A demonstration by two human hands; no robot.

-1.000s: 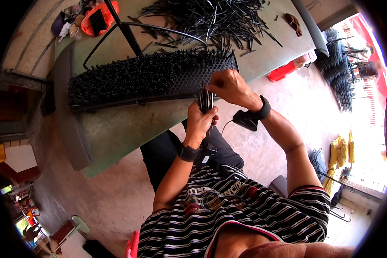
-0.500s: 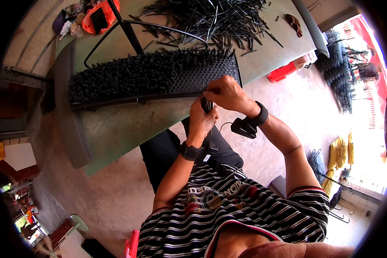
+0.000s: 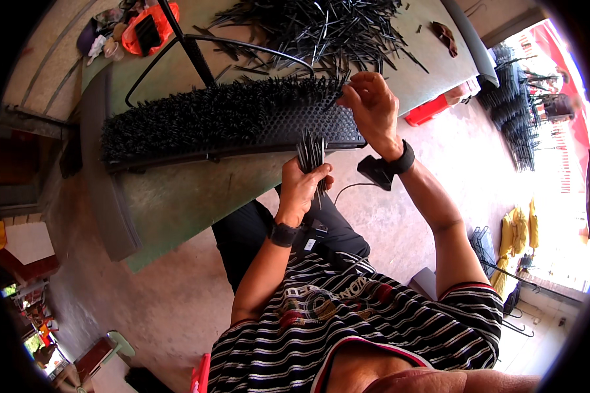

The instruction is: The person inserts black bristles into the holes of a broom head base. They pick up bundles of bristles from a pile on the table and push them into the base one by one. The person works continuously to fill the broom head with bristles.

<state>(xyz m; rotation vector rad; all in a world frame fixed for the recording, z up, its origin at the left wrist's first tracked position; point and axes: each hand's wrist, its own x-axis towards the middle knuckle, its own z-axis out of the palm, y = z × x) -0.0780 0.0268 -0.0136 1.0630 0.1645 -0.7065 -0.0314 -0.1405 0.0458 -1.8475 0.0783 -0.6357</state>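
A long, curved black perforated panel (image 3: 294, 128) lies across the table, thick with upright black bristle-like strips (image 3: 190, 124) on its left part and along its far edge. Bare holes show toward its right end. My left hand (image 3: 299, 191) is closed round a bundle of thin black strips (image 3: 312, 154), fanned upward just in front of the panel's near edge. At the panel's far right corner, my right hand (image 3: 372, 111) pinches a thin dark strip between thumb and forefinger, close to the standing bristles. Its tip blends in with them.
A big loose heap of black strips (image 3: 314, 29) lies at the back of the green-topped table (image 3: 177, 203). A black tubular frame (image 3: 196, 59) rises behind the panel. An orange bag (image 3: 141, 36) sits far left, and a red stool (image 3: 426, 111) stands beyond the table's right edge.
My right hand has left the bundle and moved up and right to the panel's far right corner. The bundle in my left hand now shows more fully; that hand has dropped slightly.
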